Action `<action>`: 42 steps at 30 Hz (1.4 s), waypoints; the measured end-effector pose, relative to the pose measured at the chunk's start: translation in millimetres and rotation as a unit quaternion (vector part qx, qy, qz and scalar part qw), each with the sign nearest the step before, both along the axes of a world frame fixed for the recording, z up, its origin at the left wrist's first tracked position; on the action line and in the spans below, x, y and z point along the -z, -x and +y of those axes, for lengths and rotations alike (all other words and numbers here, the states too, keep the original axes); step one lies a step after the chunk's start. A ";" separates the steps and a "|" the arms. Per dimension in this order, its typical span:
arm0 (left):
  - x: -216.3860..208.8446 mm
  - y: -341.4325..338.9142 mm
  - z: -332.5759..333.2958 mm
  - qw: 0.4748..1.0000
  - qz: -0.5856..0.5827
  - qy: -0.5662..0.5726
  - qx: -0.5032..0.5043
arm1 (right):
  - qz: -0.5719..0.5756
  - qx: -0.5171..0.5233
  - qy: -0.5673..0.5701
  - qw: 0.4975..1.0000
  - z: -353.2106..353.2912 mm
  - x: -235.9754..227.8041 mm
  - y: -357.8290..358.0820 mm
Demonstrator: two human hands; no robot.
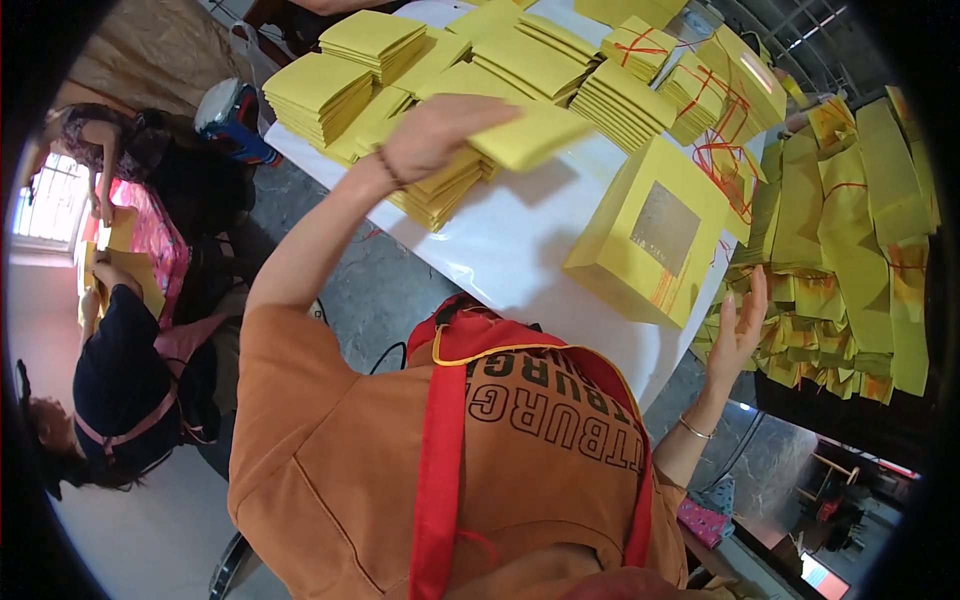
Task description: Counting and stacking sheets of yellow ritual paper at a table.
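My left hand [440,138] is closed on a flat folded yellow paper piece [535,138], blurred by motion, above the stacks on the table. Just below it stands a stack of folded yellow paper pieces [437,200]. My right hand [737,330] is raised beyond the table's right edge, its fingers apart and nothing in it. Between my hands, an opened yellow paper box [612,228] with a grey rectangular panel on one face rests tilted on the white tabletop [500,250].
More yellow stacks [320,95] cover the table's far side. Bundles tied with red string [695,98] lie at the far right. Yellow paper pieces are heaped on a rack [840,230] at the right. At the left, people [130,350] work at another table. A blue drum-like container [228,110] stands beyond.
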State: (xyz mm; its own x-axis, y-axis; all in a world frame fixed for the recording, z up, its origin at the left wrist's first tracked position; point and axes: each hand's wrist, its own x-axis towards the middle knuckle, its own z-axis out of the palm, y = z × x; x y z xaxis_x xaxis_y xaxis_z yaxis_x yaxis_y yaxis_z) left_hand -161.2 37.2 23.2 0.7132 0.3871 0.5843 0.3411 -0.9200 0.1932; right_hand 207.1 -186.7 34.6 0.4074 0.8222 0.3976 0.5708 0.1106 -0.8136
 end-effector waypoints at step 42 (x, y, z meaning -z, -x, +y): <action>148.9 112.7 -36.4 0.818 -0.299 0.322 -0.372 | 0.564 -0.043 0.326 0.757 180.2 153.0 305.1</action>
State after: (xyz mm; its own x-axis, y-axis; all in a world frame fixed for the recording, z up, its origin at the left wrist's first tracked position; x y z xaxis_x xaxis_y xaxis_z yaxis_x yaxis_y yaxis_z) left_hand -273.9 0.7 -125.7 -0.1983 0.9485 0.2472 0.4273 -0.1433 0.8927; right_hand -98.0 -6.5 -118.3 0.1193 0.7361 -0.6663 -0.5148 -0.5280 -0.6754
